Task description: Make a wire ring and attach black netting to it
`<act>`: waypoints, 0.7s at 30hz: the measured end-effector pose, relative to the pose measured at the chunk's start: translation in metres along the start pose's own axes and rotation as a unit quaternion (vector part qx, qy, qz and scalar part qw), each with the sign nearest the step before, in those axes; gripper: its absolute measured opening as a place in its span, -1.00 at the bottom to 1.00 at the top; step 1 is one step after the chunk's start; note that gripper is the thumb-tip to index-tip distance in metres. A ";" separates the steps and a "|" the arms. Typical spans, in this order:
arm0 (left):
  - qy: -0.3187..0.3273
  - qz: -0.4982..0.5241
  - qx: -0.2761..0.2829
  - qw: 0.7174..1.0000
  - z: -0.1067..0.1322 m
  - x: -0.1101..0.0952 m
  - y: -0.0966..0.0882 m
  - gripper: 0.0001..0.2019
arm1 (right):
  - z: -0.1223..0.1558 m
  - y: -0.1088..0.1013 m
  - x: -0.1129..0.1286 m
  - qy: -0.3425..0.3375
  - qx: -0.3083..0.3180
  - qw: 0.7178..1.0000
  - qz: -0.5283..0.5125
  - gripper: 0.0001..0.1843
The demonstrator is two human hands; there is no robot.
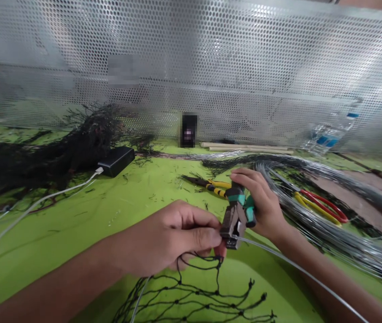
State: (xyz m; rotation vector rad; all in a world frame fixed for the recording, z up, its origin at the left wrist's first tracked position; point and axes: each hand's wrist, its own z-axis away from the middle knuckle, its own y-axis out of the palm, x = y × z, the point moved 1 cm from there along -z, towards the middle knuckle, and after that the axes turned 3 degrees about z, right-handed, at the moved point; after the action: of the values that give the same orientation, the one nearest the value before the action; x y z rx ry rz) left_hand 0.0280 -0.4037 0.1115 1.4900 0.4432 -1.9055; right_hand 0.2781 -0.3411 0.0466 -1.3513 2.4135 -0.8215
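My right hand (261, 202) is closed around the green-and-black handles of a pair of pliers (236, 220). The jaws point down toward me, and a silvery metal wire (288, 260) runs from them to the lower right. Right beside the jaws, my left hand (180, 237) is closed in a pinch, with thumb and forefinger at the wire. Black knotted netting (207, 305) hangs from under its fingers over the green surface. A length of wire also emerges below the left hand; the exact point of grip is hidden by the fingers.
Yellow-and-black needle-nose pliers (207, 185) lie beyond my hands. On the right is a large wire coil (288, 220) with red-and-yellow handled pliers (322, 206); behind it leans a bottle (328, 134). A black box (116, 161) with a white cable and piled netting (42, 157) sit left. Perforated metal (211, 58) stands behind.
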 end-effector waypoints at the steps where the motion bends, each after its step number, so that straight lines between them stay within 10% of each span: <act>1: 0.001 -0.002 0.001 1.000 0.000 0.000 -0.001 -0.65 | 0.000 0.000 0.000 0.002 -0.001 1.000 0.001 -0.34; 14: 0.041 -0.017 -0.007 0.999 0.004 -0.002 0.001 -0.62 | 0.000 0.001 0.004 0.010 -0.012 0.999 0.041 -0.47; 21: 0.136 -0.100 -0.108 0.980 0.009 0.004 0.004 -0.66 | 0.002 0.003 0.008 0.043 0.011 0.995 0.089 -0.51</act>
State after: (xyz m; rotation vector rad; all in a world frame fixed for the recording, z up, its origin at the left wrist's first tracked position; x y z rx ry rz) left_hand 0.0241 -0.4132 0.1112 1.6126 0.9261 -1.7375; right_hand 0.2731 -0.3474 0.0435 -1.0938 2.5377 -0.8722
